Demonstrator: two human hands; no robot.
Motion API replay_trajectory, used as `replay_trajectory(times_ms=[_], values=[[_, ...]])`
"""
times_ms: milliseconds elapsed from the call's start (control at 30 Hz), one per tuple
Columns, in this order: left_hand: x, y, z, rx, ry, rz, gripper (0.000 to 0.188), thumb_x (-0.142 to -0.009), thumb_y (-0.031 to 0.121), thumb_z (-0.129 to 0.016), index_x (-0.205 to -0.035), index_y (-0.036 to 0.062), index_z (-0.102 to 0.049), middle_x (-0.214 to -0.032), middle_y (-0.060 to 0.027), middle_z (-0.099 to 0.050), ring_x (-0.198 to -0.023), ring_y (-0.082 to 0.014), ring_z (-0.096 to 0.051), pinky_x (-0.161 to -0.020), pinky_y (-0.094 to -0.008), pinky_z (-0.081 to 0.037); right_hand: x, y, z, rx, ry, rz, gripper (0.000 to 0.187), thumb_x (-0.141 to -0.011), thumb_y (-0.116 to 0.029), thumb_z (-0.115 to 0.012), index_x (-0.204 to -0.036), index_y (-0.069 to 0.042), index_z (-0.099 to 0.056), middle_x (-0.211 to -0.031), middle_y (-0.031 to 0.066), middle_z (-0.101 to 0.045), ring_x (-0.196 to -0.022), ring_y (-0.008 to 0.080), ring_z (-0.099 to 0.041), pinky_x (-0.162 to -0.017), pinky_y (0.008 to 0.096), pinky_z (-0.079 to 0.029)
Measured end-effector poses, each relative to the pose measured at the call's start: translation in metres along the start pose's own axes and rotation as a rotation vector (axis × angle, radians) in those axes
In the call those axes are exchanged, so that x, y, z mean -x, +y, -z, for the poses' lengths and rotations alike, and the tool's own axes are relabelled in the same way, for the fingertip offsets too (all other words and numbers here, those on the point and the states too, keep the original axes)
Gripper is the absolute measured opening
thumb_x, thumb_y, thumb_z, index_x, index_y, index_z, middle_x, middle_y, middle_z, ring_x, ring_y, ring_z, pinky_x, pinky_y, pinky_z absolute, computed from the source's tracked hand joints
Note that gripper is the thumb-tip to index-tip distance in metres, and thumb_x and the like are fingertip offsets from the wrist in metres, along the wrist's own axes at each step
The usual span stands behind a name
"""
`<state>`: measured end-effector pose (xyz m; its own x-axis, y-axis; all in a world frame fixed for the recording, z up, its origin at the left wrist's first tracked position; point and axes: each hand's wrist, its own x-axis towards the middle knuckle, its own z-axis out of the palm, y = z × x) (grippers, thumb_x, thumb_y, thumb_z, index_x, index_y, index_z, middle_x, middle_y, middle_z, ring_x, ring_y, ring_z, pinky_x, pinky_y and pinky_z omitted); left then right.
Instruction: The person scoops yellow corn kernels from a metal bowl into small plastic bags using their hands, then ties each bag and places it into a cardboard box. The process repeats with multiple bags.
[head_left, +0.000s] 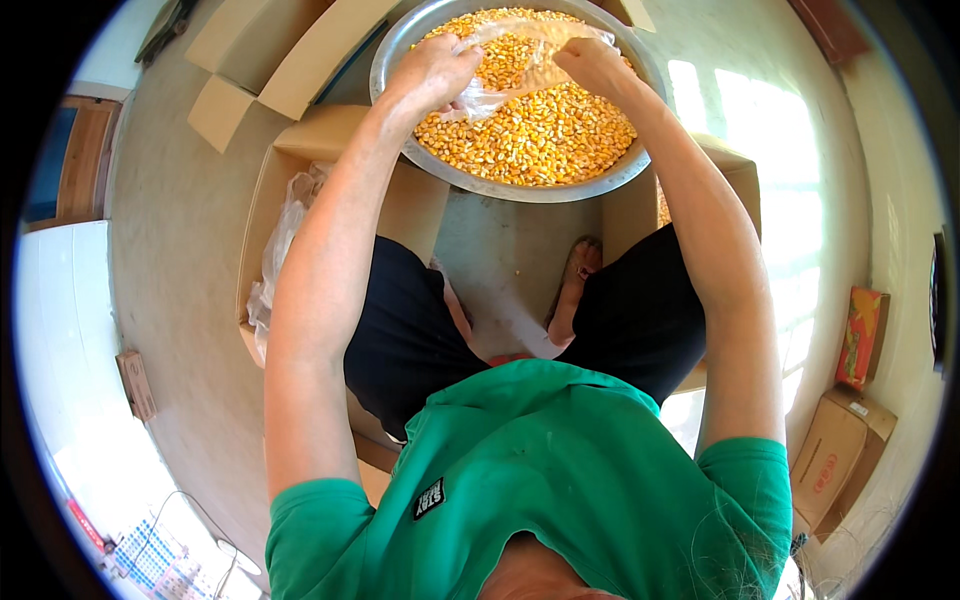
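Note:
A wide metal basin [520, 188] full of yellow corn kernels [540, 135] stands on the floor in front of me. Over it, my left hand [435, 68] and my right hand [590, 65] each grip one side of a clear plastic bag [515, 60]. The bag hangs between them, its mouth held apart, with some kernels inside it. Both forearms reach up from the lower edge of the picture.
An open cardboard box [270, 190] with crumpled clear plastic [280, 250] sits at my left; another box [735, 175] is at my right. Flattened cartons [270, 55] lie beyond the basin. More boxes [840, 450] stand by the right wall. My sandalled foot [575, 275] rests below the basin.

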<state>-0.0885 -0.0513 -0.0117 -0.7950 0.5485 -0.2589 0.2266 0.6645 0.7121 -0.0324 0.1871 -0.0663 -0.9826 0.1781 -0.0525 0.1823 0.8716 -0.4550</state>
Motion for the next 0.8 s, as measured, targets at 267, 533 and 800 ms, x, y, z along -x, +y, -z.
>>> replay_trajectory(times_ms=[267,533,800], values=[[0.001,0.0,-0.001,0.054,0.03,-0.025,0.04,-0.093,0.037,-0.051,-0.102,-0.0021,-0.056,-0.069,-0.0082,-0.059,-0.054,-0.015,-0.059,-0.048,-0.0283,-0.048,0.019,-0.018,0.027,-0.538,-0.192,0.133,0.031,-0.09,-0.029,-0.052,-0.087,-0.003,-0.067,-0.081,0.0057,-0.067,-0.08,0.0131,-0.064,-0.072,0.0284,-0.051],[-0.002,-0.006,0.003,0.08,0.087,-0.025,0.042,-0.092,0.036,-0.048,-0.102,-0.0041,-0.056,-0.072,-0.0127,-0.063,-0.058,-0.0194,-0.063,-0.053,-0.0318,-0.051,0.068,-0.059,-0.034,-0.221,-0.45,0.559,0.019,-0.089,-0.024,-0.058,-0.096,-0.008,-0.066,-0.096,0.0129,-0.062,-0.096,0.0232,-0.06,-0.084,0.0361,-0.048],[0.007,-0.004,0.008,0.078,0.083,-0.017,0.039,-0.09,0.034,-0.05,-0.094,-0.0038,-0.058,-0.076,-0.0123,-0.062,-0.061,-0.0193,-0.063,-0.053,-0.0309,-0.05,0.077,-0.056,-0.05,0.005,-0.442,0.585,0.013,-0.083,-0.021,-0.062,-0.083,-0.009,-0.061,-0.092,0.0126,-0.055,-0.095,0.0308,-0.054,-0.083,0.0411,-0.042]])
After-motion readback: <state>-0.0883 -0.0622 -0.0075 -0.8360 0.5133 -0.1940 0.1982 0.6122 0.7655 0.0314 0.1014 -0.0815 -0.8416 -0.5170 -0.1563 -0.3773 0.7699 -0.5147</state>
